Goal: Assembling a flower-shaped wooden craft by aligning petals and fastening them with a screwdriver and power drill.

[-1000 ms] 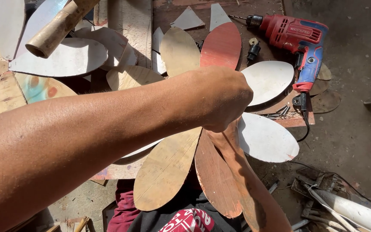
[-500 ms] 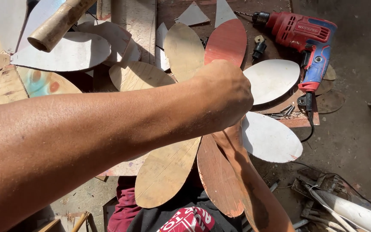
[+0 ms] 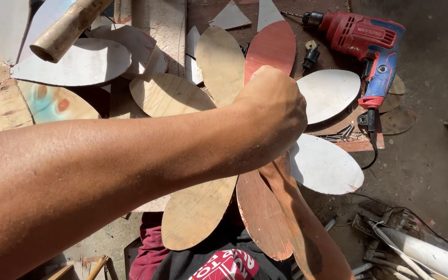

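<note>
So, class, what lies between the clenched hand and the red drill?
In the head view, a white oval board lies between the hand and the drill.

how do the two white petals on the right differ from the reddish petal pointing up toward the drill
The white petals are pale, broad and point right, one above the other. The reddish petal is rust-coloured, narrower and points away from the person, toward the red and blue drill. All are flat pointed ovals fanning out from under the left hand.
</note>
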